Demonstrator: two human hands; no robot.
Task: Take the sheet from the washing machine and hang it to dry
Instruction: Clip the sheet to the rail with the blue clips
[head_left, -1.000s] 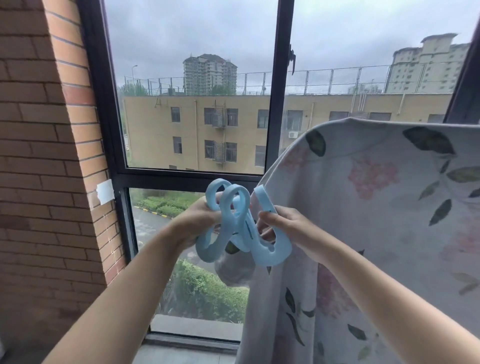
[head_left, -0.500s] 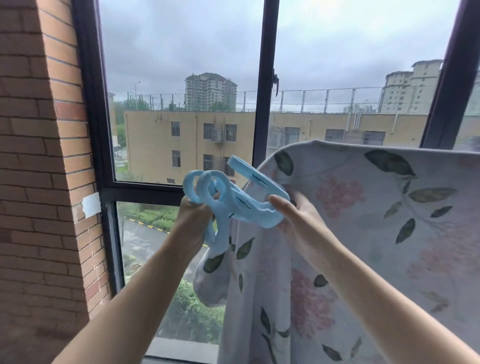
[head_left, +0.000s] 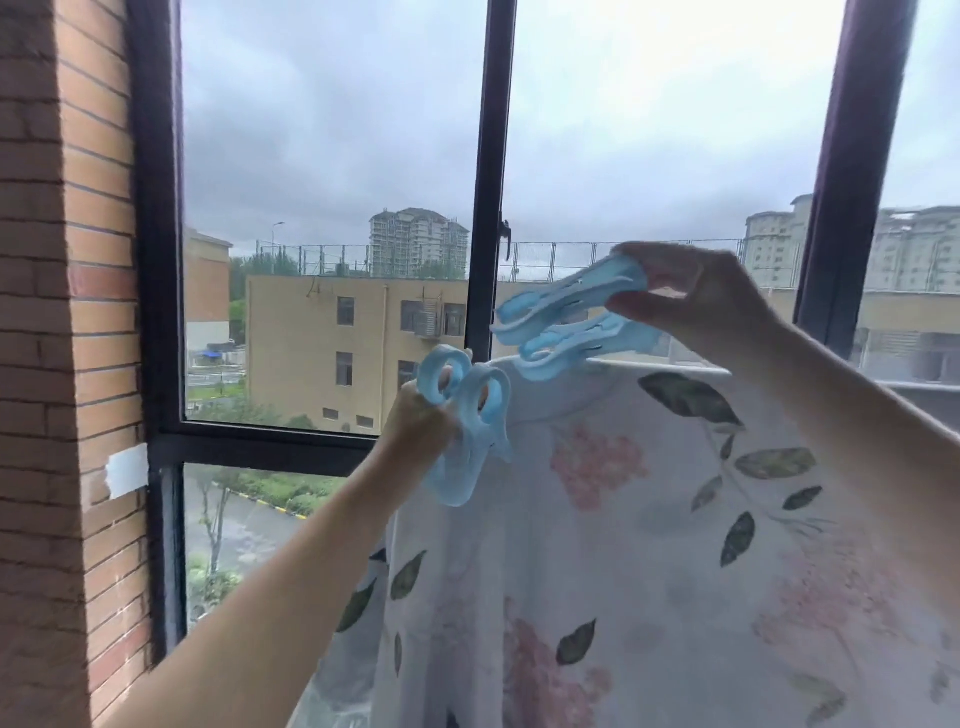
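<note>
Change since earlier frame: right hand (head_left: 696, 301) had lifted one blue clip (head_left: 566, 322) away from the bunch and up to the top edge of the floral sheet (head_left: 623, 545)

Right hand: grip clamped on the clip's handle end; the clip's jaws stood apart, just above the fold

Left hand (head_left: 421, 421): grip closed round the spare blue clips (head_left: 467, 431), held beside the sheet's left edge

Sheet: white, pink blooms and dark leaves, draped over a pale rail (head_left: 675, 370), hanging down

Behind: dark window frame (head_left: 485, 182); brick wall (head_left: 67, 312) at left, bearing a white tape patch (head_left: 127, 470)

Farthest: yellow building (head_left: 337, 338), towers, grey sky
</note>
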